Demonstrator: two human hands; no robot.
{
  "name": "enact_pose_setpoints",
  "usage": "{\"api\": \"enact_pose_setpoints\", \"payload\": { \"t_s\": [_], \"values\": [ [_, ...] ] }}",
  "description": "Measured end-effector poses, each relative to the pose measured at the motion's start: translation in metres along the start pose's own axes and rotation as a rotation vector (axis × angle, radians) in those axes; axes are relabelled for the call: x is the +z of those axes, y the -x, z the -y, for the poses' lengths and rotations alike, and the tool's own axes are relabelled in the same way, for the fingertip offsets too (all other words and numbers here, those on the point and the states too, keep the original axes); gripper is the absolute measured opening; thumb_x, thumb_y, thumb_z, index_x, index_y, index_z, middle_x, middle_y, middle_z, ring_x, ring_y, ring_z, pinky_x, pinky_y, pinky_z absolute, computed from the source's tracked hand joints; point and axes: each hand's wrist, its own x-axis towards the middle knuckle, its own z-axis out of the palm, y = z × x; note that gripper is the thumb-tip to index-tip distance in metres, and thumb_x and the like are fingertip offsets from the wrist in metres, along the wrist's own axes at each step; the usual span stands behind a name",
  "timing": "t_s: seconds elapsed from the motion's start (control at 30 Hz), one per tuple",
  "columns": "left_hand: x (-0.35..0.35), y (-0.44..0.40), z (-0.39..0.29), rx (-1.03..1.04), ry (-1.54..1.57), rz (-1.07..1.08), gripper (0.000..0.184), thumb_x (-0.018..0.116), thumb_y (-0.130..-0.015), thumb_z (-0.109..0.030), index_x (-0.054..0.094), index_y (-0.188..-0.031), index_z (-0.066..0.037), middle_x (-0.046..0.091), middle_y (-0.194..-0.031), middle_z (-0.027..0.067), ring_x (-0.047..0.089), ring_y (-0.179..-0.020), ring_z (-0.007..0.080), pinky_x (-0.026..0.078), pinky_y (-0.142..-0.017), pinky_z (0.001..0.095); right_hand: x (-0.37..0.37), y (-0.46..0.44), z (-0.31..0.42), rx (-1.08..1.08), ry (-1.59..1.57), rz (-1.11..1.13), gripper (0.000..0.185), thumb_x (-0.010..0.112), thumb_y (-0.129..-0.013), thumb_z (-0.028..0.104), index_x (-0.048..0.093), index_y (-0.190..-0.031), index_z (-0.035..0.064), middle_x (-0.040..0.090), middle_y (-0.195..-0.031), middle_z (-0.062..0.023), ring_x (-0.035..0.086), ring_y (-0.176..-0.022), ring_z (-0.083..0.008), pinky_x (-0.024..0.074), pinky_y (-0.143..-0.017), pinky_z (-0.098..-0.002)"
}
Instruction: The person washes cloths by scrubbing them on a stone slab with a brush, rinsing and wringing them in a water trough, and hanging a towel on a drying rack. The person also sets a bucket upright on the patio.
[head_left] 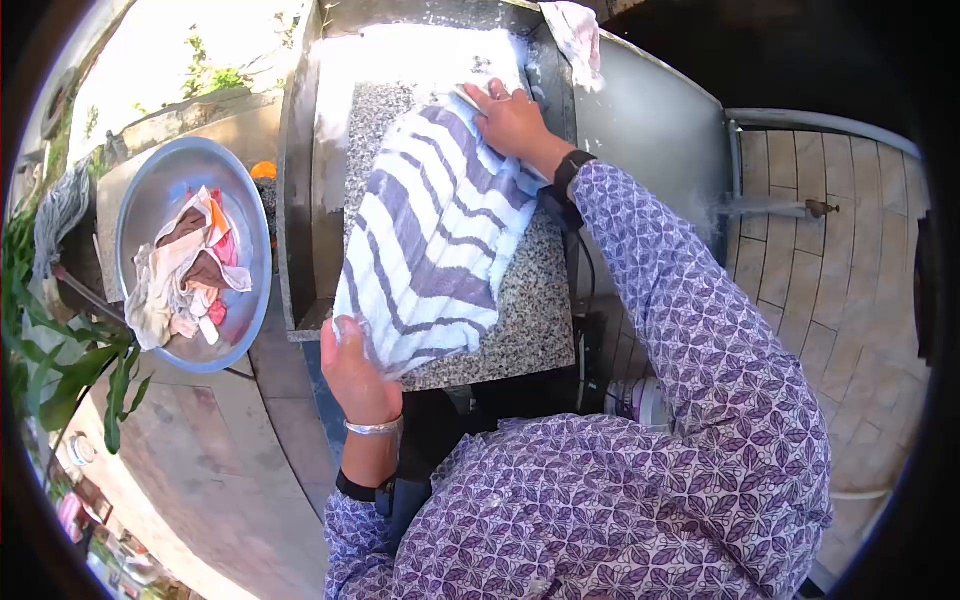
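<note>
A wet cloth with white and grey-purple stripes (430,215) lies spread on a speckled stone slab (525,310). My left hand (362,375) grips its near left corner at the slab's front edge, thumb on top. At the cloth's far end, my right hand (512,122) presses down with bent fingers. A small pale edge shows under those fingertips; most of it is hidden, so I cannot tell its kind. White suds lie on the slab beyond the cloth.
A metal basin (135,210) with crumpled wet clothes (190,270) stands at left. A pale cloth (575,40) hangs over the slab's raised back wall. To the right are a grey tank wall (650,120) and a tap (822,208) with water spraying. Plant leaves (75,385) reach in at left.
</note>
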Motion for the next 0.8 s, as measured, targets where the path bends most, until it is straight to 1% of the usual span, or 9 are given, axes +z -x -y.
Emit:
{"api": "enact_pose_setpoints", "payload": {
  "t_s": [0.1, 0.13, 0.17, 0.3, 0.4, 0.5, 0.63, 0.73, 0.8],
  "values": [
    [0.002, -0.003, -0.005, -0.003, -0.007, -0.009, 0.025, 0.047, -0.096, -0.020, 0.051, -0.113, -0.002, 0.058, -0.103, 0.0054, 0.056, -0.095, 0.0175, 0.045, -0.083, 0.0338, 0.001, 0.007, 0.007, 0.029, -0.265, 0.118, 0.054, 0.056, -0.086, 0.026, 0.040, -0.138, 0.0236, 0.048, -0.129, -0.0218, 0.054, -0.098, -0.0389, 0.0463, -0.083, -0.0499],
    [0.009, -0.009, -0.008, 0.007, 0.011, -0.045, 0.026, 0.047, -0.096, -0.021, 0.051, -0.113, -0.002, 0.057, -0.104, 0.0056, 0.056, -0.095, 0.0178, 0.045, -0.083, 0.0339, -0.040, 0.049, 0.060, -0.182, -0.014, 0.116, 0.054, 0.057, -0.086, 0.026, 0.041, -0.137, 0.0239, 0.048, -0.129, -0.0215, 0.054, -0.096, -0.0384, 0.0458, -0.083, -0.0501],
    [0.009, -0.008, -0.006, -0.006, 0.008, -0.102, 0.027, 0.047, -0.096, -0.021, 0.051, -0.114, -0.001, 0.057, -0.104, 0.0058, 0.056, -0.095, 0.0181, 0.045, -0.083, 0.0340, -0.072, 0.092, 0.102, -0.293, -0.022, 0.308, 0.047, 0.043, -0.093, 0.025, 0.036, -0.139, 0.0305, 0.036, -0.141, -0.0216, 0.051, -0.106, -0.0370, 0.0418, -0.091, -0.0475],
    [0.004, 0.008, -0.010, -0.030, 0.053, -0.038, 0.024, 0.045, -0.097, -0.015, 0.051, -0.114, 0.001, 0.058, -0.109, 0.0083, 0.057, -0.098, 0.0185, 0.045, -0.086, 0.0337, -0.046, 0.096, 0.077, -0.357, -0.007, 0.263, 0.049, 0.051, -0.087, 0.028, 0.044, -0.136, 0.0251, 0.042, -0.137, -0.0194, 0.050, -0.107, -0.0385, 0.0427, -0.088, -0.0481],
    [-0.002, 0.015, -0.004, -0.023, 0.052, -0.067, 0.026, 0.046, -0.097, -0.016, 0.050, -0.115, 0.001, 0.058, -0.111, 0.0097, 0.057, -0.102, 0.0203, 0.046, -0.087, 0.0344, -0.009, 0.001, -0.008, 0.146, 0.142, 0.095, 0.055, 0.053, -0.087, 0.029, 0.038, -0.139, 0.0244, 0.049, -0.129, -0.0244, 0.053, -0.103, -0.0382, 0.0480, -0.082, -0.0476],
    [-0.001, 0.018, -0.006, -0.022, 0.089, -0.103, 0.026, 0.046, -0.097, -0.016, 0.050, -0.116, 0.001, 0.059, -0.111, 0.0099, 0.058, -0.102, 0.0206, 0.046, -0.087, 0.0333, -0.005, -0.010, -0.002, 0.166, 0.163, 0.080, 0.055, 0.055, -0.086, 0.029, 0.039, -0.139, 0.0242, 0.043, -0.134, -0.0242, 0.053, -0.100, -0.0414, 0.0474, -0.081, -0.0501],
    [0.001, 0.014, 0.000, -0.045, 0.107, -0.125, 0.023, 0.045, -0.097, -0.012, 0.051, -0.115, 0.001, 0.060, -0.111, 0.0103, 0.058, -0.100, 0.0191, 0.046, -0.087, 0.0326, -0.073, 0.116, 0.128, -0.606, -0.123, 0.192, 0.057, 0.057, -0.086, 0.026, 0.039, -0.139, 0.0229, 0.042, -0.133, -0.0253, 0.052, -0.091, -0.0369, 0.0458, -0.078, -0.0448],
    [0.006, 0.020, -0.007, -0.052, 0.050, -0.081, 0.020, 0.048, -0.096, -0.011, 0.054, -0.111, 0.000, 0.061, -0.106, 0.0070, 0.059, -0.094, 0.0146, 0.046, -0.082, 0.0295, -0.037, 0.076, 0.098, -0.500, -0.014, 0.097, 0.054, 0.056, -0.087, 0.026, 0.040, -0.138, 0.0226, 0.044, -0.132, -0.0237, 0.052, -0.088, -0.0360, 0.0461, -0.078, -0.0431],
    [-0.009, 0.017, 0.002, -0.034, 0.020, -0.066, 0.020, 0.048, -0.096, -0.012, 0.055, -0.110, 0.000, 0.061, -0.106, 0.0067, 0.059, -0.093, 0.0142, 0.046, -0.081, 0.0292, -0.013, 0.005, 0.049, -0.055, 0.080, 0.084, 0.052, 0.053, -0.088, 0.027, 0.041, -0.138, 0.0215, 0.046, -0.132, -0.0210, 0.055, -0.091, -0.0368, 0.0479, -0.077, -0.0450]
  ]
}}
